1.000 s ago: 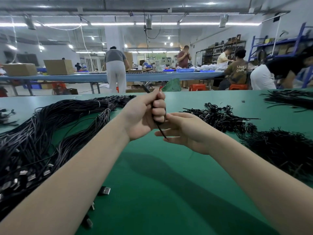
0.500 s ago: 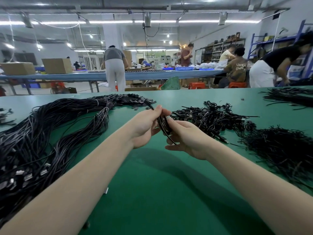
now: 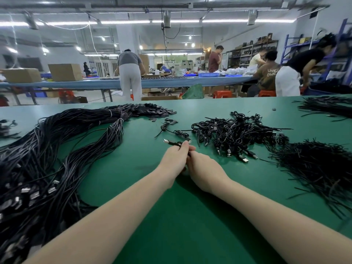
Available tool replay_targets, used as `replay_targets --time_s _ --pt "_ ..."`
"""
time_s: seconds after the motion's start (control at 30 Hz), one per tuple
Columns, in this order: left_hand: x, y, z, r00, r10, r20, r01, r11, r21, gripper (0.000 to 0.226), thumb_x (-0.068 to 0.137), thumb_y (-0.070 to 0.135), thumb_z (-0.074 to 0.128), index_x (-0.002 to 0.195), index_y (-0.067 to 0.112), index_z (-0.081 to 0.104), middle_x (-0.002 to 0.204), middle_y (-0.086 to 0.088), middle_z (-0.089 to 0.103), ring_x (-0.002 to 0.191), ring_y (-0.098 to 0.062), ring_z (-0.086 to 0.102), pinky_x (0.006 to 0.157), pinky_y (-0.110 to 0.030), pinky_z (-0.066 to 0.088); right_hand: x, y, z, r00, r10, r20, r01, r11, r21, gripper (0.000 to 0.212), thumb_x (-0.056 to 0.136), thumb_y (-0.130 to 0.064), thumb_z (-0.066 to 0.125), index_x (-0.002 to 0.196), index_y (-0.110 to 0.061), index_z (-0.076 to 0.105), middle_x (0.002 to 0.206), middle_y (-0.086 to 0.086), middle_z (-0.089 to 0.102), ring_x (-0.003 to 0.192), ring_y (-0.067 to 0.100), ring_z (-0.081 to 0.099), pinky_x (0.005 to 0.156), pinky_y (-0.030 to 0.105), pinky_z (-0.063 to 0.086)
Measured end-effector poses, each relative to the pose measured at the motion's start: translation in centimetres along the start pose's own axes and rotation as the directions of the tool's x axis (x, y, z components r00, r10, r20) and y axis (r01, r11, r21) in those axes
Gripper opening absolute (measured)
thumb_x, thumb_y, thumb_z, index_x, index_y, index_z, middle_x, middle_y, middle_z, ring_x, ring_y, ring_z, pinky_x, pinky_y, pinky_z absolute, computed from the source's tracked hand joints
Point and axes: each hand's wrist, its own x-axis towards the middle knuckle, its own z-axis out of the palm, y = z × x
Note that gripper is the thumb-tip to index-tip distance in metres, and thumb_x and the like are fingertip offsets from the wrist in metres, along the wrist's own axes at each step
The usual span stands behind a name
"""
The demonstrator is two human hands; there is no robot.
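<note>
Left hand (image 3: 174,159) and right hand (image 3: 204,169) are both gripping 1 coiled USB cable (image 3: 172,143) just above the worktop (image 3: 190,216), near the bundled pile (image 3: 232,134); likely best pinching loops tight while binding

A thin black cable (image 3: 174,143) is held bunched low over the green tabletop (image 3: 190,216), pinched between the left hand (image 3: 175,159) and the right hand (image 3: 203,168), which are pressed together. Its silver USB plug (image 3: 166,141) is seen sticking out toward ten o'clock past the left fingers (image 3: 183,147), nearly level. A smaller silver-tipped plug (image 3: 189,140) is shown at twelve o'clock, just beyond the fingertips. The remaining length is hidden inside the hands.
</note>
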Motion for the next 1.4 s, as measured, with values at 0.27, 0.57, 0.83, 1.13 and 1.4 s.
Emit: replay_targets --time_s 0.27,0.57,0.83,1.13,1.4 --pt "-0.2 0.0 -2.8 0.825 0.520 -0.220 -0.352 0.777 0.522 0.032 0.090 0.027 0.064 0.118 0.020 0.051 0.117 0.000 0.063 0.101 -0.017 0.061 0.090 -0.033 0.046 0.0 0.9 -0.3 0.992 0.107 -0.071 -0.109 0.994 -0.019 0.029 0.103 -0.036 0.024 0.087 -0.018 0.038 0.096 0.010 0.062 0.079 0.032 0.057 0.064 0.036 0.034" --pt "-1.2 -1.4 3.3 0.900 0.428 -0.085 -0.251 0.667 0.701 0.041 0.099 0.028 0.035 0.139 0.028 0.040 0.152 -0.001 0.025 0.141 -0.019 0.017 0.112 -0.041 0.016 0.1 2.1 -0.4 0.999 -0.033 0.029 0.038 0.978 -0.204 0.024 0.092 -0.018 0.041 0.114 -0.015 0.049 0.113 0.002 0.061 0.101 0.027 0.062 0.074 0.036 0.046" --pt "-1.9 -3.2 -3.6 0.761 0.558 0.330 -0.566 0.323 0.759 0.047 0.100 0.031 0.042 0.146 0.029 0.033 0.154 0.005 0.026 0.141 -0.012 0.023 0.113 -0.033 0.020 0.2 2.2 0.0 0.997 -0.072 -0.040 0.065 0.986 -0.156 0.029 0.103 -0.036 0.028 0.101 -0.016 0.048 0.102 0.008 0.063 0.091 0.033 0.062 0.068 0.037 0.038" --pt "-1.3 -2.4 -4.6 0.616 0.661 0.429 -0.471 -0.128 0.873 0.045 0.069 0.007 0.077 0.113 0.013 0.069 0.093 -0.010 0.067 0.060 -0.026 0.063 0.052 -0.030 0.050 0.1 1.7 -0.6 0.982 -0.174 0.075 0.187 0.954 -0.233 0.025 0.104 -0.032 0.027 0.098 -0.015 0.044 0.102 0.010 0.060 0.091 0.034 0.059 0.065 0.035 0.032" --pt "-2.3 -2.0 -3.0 0.665 0.618 0.419 -0.191 -0.401 0.896 0.017 0.057 0.020 0.076 0.060 0.020 0.060 0.054 0.004 0.051 0.037 -0.013 0.048 0.039 -0.021 0.032 0.9 -0.5 -4.6 0.878 -0.201 0.435 0.226 0.974 -0.008 0.027 0.104 -0.021 0.028 0.094 -0.007 0.049 0.096 0.012 0.056 0.083 0.023 0.047 0.067 0.029 0.031"
